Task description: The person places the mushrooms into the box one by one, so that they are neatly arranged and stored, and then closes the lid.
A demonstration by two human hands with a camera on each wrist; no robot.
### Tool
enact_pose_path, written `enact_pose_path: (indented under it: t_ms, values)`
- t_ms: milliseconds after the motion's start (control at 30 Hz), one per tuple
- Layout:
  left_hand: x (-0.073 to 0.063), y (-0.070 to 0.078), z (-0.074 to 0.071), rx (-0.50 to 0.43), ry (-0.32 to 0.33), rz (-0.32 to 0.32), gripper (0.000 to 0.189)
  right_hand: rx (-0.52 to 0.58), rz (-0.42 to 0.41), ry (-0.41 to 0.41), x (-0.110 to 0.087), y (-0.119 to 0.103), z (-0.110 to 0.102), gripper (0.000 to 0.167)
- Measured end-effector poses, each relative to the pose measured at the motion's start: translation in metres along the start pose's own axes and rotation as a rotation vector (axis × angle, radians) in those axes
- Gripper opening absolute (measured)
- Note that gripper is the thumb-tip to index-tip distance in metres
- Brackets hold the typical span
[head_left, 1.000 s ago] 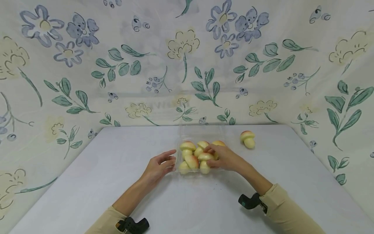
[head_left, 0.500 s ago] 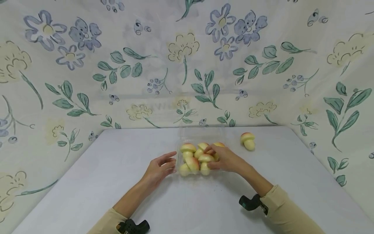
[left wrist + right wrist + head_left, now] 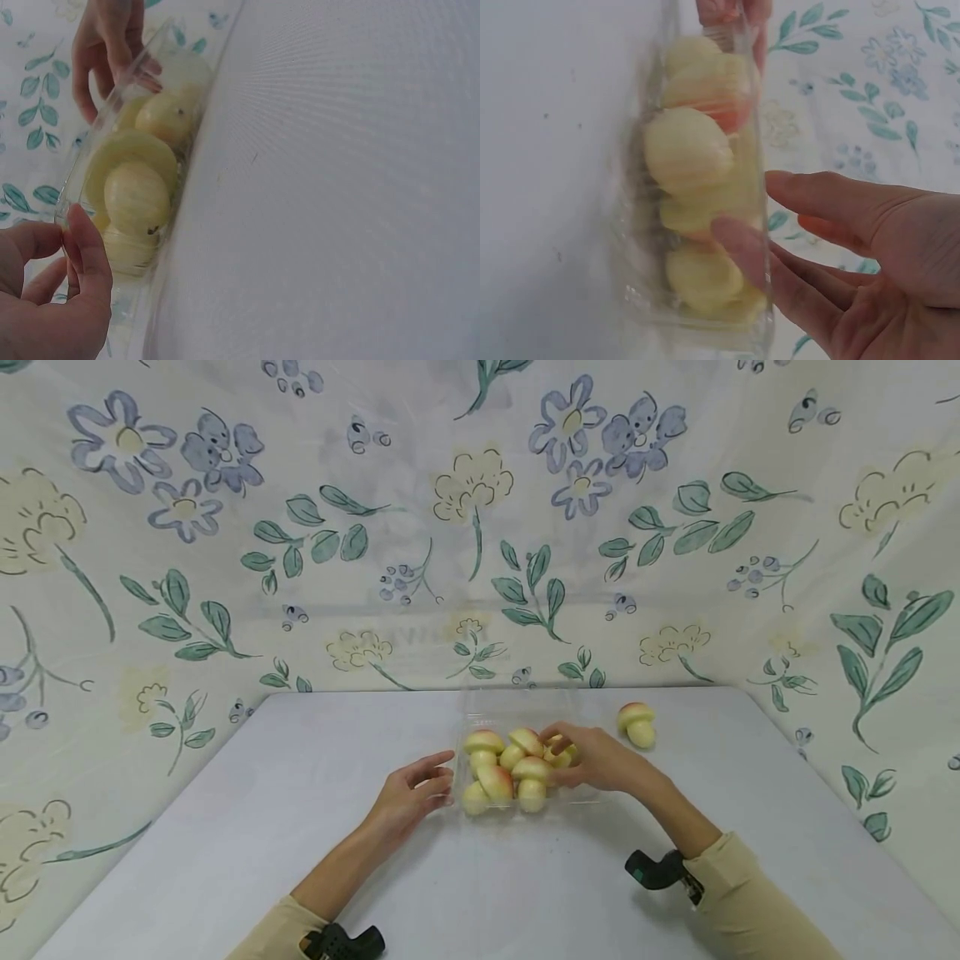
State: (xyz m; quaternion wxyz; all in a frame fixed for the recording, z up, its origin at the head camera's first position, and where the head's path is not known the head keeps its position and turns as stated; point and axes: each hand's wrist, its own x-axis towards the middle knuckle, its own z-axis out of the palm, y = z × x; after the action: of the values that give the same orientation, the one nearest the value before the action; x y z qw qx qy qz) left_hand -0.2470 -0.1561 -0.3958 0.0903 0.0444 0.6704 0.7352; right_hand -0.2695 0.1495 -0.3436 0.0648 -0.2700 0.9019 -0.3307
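Note:
Mushroom-shaped pieces, pale yellow with reddish caps (image 3: 483, 742), lie in two rows inside a clear plastic box (image 3: 588, 801), whose lid (image 3: 517, 703) stands open at the back. My left hand (image 3: 405, 793) is at the box's left side. In the left wrist view its thumb and fingers (image 3: 86, 247) pinch the clear rim. Over the right end of the box is my right hand (image 3: 600, 760), fingers spread above the pieces there. The right wrist view has its thumb (image 3: 795, 184) beside the wall and a fingertip (image 3: 735, 234) over the pieces.
One more mushroom-shaped piece (image 3: 637, 725) lies on the white table (image 3: 300, 752), right of the box and near the back edge. A cloth (image 3: 420, 527) printed with flowers and leaves hangs behind the table.
My right hand has shifted slightly to the right, uncovering more of the piece at the right end. The pieces have moved a little rightward. My left hand keeps its place.

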Motion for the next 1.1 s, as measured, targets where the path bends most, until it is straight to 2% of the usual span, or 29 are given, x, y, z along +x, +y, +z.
enact_pose_path:
  t_ms: [100,300,567,767,1100]
  values:
    - [-0.001,0.0,0.0,-0.001,-0.002,-0.002,0.053,0.037,0.015,-0.005,-0.003,0.001,-0.009,0.048]
    - [-0.001,-0.001,-0.001,0.001,-0.003,-0.002,0.052,0.098,0.083,0.044,-0.01,0.008,-0.03,0.047]
    - [0.001,-0.001,-0.002,-0.002,0.006,0.0,0.051,0.018,0.137,0.117,-0.014,0.024,-0.05,0.051]
    - [0.001,-0.002,-0.002,-0.004,0.004,-0.001,0.052,0.007,0.185,0.16,-0.018,0.037,-0.058,0.053]
    - [0.002,-0.001,-0.003,-0.003,-0.002,-0.007,0.053,-0.035,0.22,0.202,-0.022,0.059,-0.068,0.055]
